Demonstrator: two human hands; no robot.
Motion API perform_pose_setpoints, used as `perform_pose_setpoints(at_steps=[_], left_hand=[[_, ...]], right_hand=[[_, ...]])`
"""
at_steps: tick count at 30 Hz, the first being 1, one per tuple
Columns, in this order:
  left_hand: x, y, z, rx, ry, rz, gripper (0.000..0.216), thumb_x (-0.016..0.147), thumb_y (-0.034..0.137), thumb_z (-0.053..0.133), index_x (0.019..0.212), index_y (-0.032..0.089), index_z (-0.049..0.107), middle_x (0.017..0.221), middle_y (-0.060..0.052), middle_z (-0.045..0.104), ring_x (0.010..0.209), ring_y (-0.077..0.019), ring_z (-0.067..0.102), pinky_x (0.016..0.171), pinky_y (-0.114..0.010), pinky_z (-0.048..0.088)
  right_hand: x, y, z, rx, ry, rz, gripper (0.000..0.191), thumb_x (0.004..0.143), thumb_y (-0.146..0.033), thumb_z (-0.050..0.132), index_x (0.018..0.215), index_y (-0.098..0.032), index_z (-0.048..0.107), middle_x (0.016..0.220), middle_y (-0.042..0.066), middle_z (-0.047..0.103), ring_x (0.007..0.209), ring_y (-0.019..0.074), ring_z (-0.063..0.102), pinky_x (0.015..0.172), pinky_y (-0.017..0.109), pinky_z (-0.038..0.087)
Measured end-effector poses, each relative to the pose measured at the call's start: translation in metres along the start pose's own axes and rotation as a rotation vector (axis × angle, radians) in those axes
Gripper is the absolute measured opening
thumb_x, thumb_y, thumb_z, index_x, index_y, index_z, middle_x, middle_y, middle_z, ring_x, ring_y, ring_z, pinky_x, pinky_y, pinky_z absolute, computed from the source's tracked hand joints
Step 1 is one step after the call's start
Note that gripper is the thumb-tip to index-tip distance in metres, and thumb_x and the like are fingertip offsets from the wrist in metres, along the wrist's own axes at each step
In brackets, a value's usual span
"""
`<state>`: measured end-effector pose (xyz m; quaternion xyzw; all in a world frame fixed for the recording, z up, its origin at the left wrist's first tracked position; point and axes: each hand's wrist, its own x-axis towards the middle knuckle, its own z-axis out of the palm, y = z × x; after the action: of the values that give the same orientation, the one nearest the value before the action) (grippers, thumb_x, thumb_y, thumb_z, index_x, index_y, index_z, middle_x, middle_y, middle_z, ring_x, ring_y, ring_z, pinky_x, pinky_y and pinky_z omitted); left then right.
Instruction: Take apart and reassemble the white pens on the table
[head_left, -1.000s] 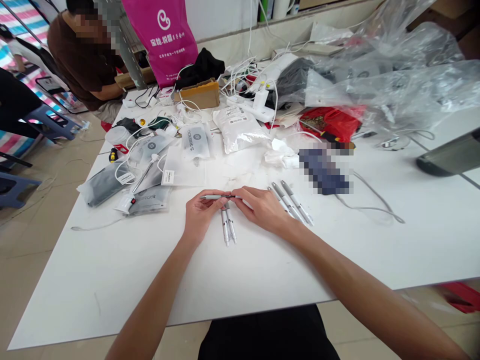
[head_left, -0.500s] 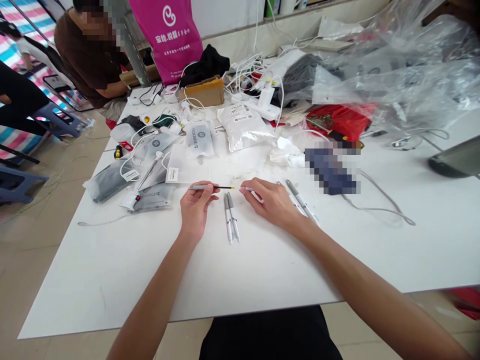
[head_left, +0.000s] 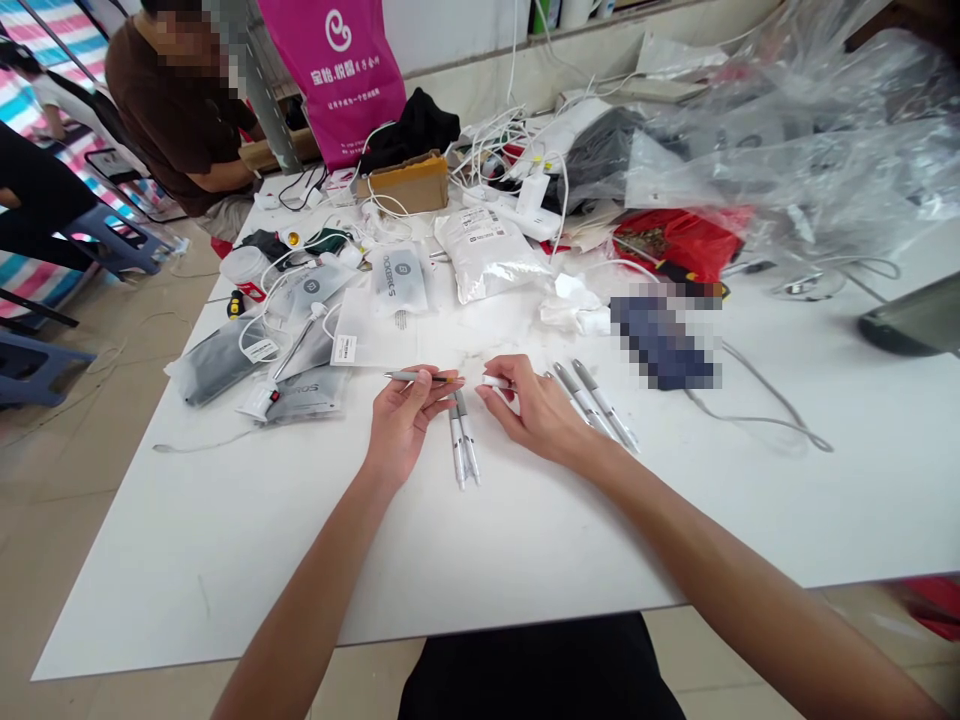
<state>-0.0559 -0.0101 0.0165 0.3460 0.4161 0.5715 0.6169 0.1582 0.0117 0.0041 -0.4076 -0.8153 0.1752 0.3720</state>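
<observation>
My left hand (head_left: 396, 432) pinches the grey front section of a pen (head_left: 400, 376), its tip pointing left. A dark refill (head_left: 442, 379) sticks out of that section toward the right, partly behind my fingers. Across a small gap, my right hand (head_left: 538, 408) grips a white pen barrel (head_left: 493, 381) between thumb and fingers; the rest of the barrel is hidden by the hand. Two grey-and-white pens (head_left: 463, 450) lie side by side on the table between my hands. Several similar pens (head_left: 604, 402) lie just right of my right hand.
On the white table (head_left: 480, 560) stand packed grey pouches (head_left: 225, 360), a white parcel (head_left: 491, 255), a cardboard box (head_left: 405, 185) and tangled white cables. Clear plastic bags (head_left: 772, 150) heap up at the back right. A dark blurred object (head_left: 660, 345) lies right of the pens. Another person sits at the back left.
My left hand has shifted slightly right with the pen section, whose refill now tilts down a little. The white barrel in my right hand has turned, and more of its end shows.
</observation>
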Motion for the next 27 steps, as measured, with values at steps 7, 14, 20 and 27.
perform_pose_setpoints(at_steps=[7,14,20,27], left_hand=[[0.000,0.002,0.001,-0.092,0.024,-0.053,0.029,0.094,0.044,0.080,0.099,0.017,0.070,0.108,-0.007,0.078,0.118,-0.0275,0.075,0.093,-0.031,0.061],[-0.002,0.002,0.004,-0.085,-0.016,-0.081,0.029,0.093,0.041,0.081,0.101,0.016,0.068,0.129,-0.016,0.077,0.126,-0.0300,0.072,0.115,-0.045,0.053],[-0.001,0.003,0.002,-0.097,-0.022,-0.108,0.026,0.095,0.037,0.080,0.100,0.015,0.069,0.131,-0.017,0.076,0.126,-0.0289,0.073,0.119,-0.046,0.050],[-0.002,0.004,0.003,-0.072,-0.056,-0.155,0.023,0.096,0.036,0.079,0.101,0.015,0.071,0.133,-0.015,0.076,0.128,-0.0274,0.071,0.120,-0.045,0.049]], right_hand=[[0.007,-0.002,-0.006,0.159,0.058,-0.001,0.017,0.110,-0.031,0.052,0.123,-0.024,0.060,0.113,0.009,0.064,0.087,0.0177,0.064,0.072,0.030,0.052],[0.006,0.000,-0.003,0.190,0.073,-0.029,0.023,0.107,-0.028,0.056,0.122,-0.025,0.074,0.114,0.008,0.058,0.070,0.0110,0.055,0.060,0.028,0.049],[0.008,-0.001,-0.005,0.177,0.097,-0.001,0.017,0.104,-0.028,0.061,0.115,-0.025,0.073,0.110,0.007,0.069,0.075,0.0136,0.062,0.063,0.029,0.052],[0.011,-0.008,-0.011,0.253,0.187,0.139,0.017,0.094,-0.037,0.077,0.099,-0.025,0.067,0.093,0.002,0.075,0.073,0.0156,0.066,0.066,0.030,0.056]])
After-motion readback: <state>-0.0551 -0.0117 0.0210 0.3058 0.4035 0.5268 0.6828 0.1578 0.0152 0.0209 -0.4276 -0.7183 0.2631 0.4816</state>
